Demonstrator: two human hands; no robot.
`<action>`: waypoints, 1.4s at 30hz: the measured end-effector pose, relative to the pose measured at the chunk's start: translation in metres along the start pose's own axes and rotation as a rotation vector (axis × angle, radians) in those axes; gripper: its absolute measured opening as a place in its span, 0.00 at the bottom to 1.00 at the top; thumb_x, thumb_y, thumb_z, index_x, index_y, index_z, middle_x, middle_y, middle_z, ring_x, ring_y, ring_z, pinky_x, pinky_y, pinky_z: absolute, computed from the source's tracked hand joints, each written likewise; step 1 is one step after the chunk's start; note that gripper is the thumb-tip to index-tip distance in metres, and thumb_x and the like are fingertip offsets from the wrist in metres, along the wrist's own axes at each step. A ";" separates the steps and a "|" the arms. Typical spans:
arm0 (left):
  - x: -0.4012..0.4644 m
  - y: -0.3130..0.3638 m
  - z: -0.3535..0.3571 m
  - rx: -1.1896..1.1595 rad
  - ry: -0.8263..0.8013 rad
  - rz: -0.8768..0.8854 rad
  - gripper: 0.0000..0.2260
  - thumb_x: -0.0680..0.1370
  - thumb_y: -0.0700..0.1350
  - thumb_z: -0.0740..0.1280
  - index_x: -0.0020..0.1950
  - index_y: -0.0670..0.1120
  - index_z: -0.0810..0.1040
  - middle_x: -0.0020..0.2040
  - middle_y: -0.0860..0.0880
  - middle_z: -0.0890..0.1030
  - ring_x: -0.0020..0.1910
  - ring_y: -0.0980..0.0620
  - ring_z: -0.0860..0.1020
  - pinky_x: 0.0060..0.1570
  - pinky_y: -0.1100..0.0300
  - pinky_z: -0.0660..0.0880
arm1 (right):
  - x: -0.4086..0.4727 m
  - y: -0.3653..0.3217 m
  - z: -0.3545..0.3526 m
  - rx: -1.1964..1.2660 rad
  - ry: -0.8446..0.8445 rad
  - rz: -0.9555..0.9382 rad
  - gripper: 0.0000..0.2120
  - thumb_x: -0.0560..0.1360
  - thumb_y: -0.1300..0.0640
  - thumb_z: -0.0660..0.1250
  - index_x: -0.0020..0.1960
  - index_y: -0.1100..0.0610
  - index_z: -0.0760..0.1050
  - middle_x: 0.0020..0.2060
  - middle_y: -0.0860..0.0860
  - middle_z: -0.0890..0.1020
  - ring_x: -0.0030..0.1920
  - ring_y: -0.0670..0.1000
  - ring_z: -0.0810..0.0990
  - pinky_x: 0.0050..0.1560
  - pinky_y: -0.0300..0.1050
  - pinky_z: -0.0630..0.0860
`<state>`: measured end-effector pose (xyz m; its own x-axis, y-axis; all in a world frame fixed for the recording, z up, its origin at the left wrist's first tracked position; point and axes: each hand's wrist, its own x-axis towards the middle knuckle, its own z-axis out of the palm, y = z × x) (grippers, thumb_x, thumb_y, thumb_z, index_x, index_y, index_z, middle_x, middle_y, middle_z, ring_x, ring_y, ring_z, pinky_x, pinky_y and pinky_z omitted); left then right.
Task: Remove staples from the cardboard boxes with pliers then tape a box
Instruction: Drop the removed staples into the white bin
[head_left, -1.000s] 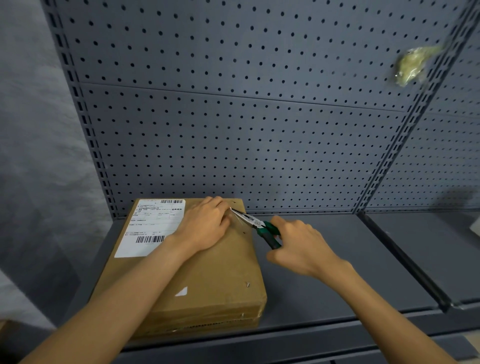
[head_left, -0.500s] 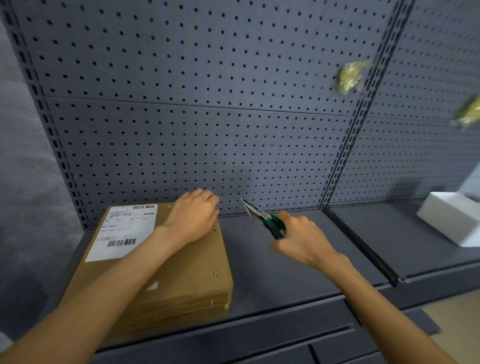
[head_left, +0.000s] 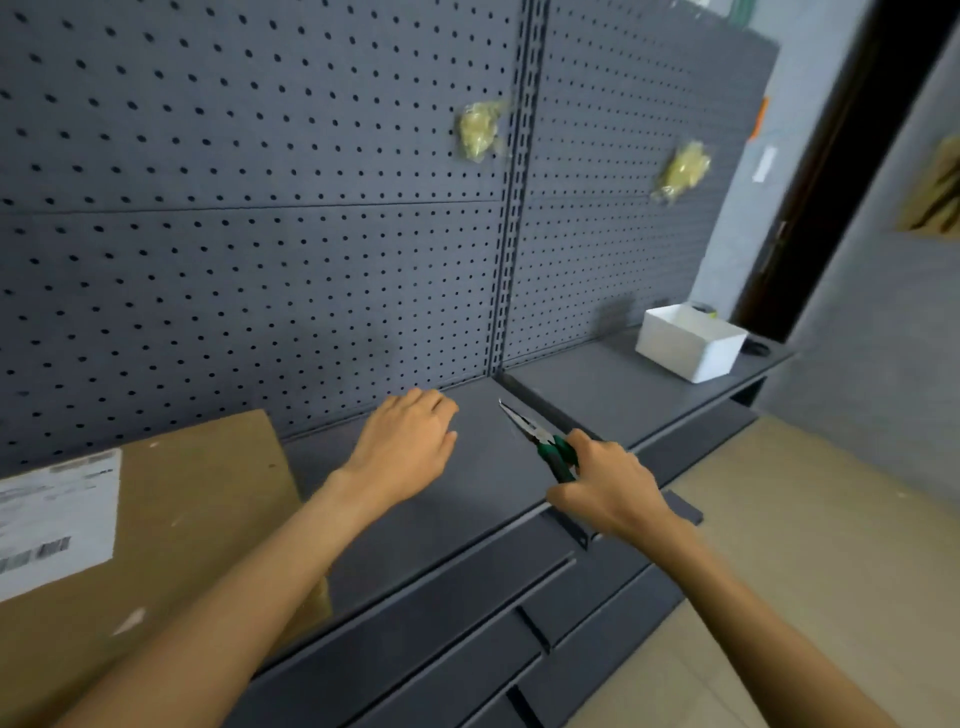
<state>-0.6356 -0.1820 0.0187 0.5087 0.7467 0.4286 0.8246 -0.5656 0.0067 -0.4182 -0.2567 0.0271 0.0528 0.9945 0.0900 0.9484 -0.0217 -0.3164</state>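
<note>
A flat brown cardboard box (head_left: 197, 499) with a white shipping label (head_left: 52, 519) lies on the grey shelf (head_left: 441, 499) at the left. My left hand (head_left: 402, 441) hovers over the bare shelf to the right of the box, fingers loosely curled, holding nothing. My right hand (head_left: 608, 486) grips the green handles of long-nose pliers (head_left: 540, 439), whose jaws point up and left, closed or nearly so. Whether a staple sits in the tips is too small to tell.
A white open tub (head_left: 688, 345) stands on the right shelf section, beyond a raised divider (head_left: 550, 415). Two yellowish bags (head_left: 480, 127) hang on the pegboard (head_left: 260, 208). A tan floor (head_left: 805, 571) and a dark doorway lie to the right.
The view has swung right. My left hand has lifted off the box and moved right over the shelf. My right hand carries the pliers away from the box to the right.
</note>
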 end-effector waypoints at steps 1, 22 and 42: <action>0.004 0.013 0.007 -0.021 -0.009 0.039 0.14 0.80 0.48 0.58 0.63 0.45 0.73 0.61 0.50 0.75 0.61 0.48 0.72 0.59 0.54 0.68 | -0.008 0.012 -0.001 -0.013 0.012 0.039 0.13 0.69 0.50 0.67 0.45 0.55 0.65 0.32 0.50 0.70 0.32 0.53 0.70 0.29 0.45 0.62; 0.129 0.324 0.084 -0.250 -0.004 0.587 0.08 0.75 0.43 0.65 0.52 0.44 0.78 0.50 0.49 0.80 0.49 0.47 0.78 0.48 0.53 0.75 | -0.169 0.277 -0.088 0.025 0.244 0.624 0.13 0.65 0.51 0.66 0.42 0.53 0.64 0.38 0.52 0.76 0.38 0.58 0.74 0.33 0.47 0.65; 0.237 0.599 0.118 -0.331 0.083 0.806 0.11 0.76 0.46 0.63 0.54 0.43 0.78 0.52 0.47 0.81 0.51 0.47 0.78 0.46 0.54 0.75 | -0.247 0.497 -0.192 -0.058 0.387 0.833 0.12 0.68 0.51 0.66 0.45 0.55 0.66 0.32 0.47 0.71 0.34 0.54 0.71 0.28 0.44 0.58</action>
<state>0.0081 -0.3025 0.0176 0.8756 0.0546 0.4798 0.1003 -0.9925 -0.0700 0.1003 -0.5328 0.0289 0.8168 0.5521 0.1672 0.5707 -0.7310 -0.3742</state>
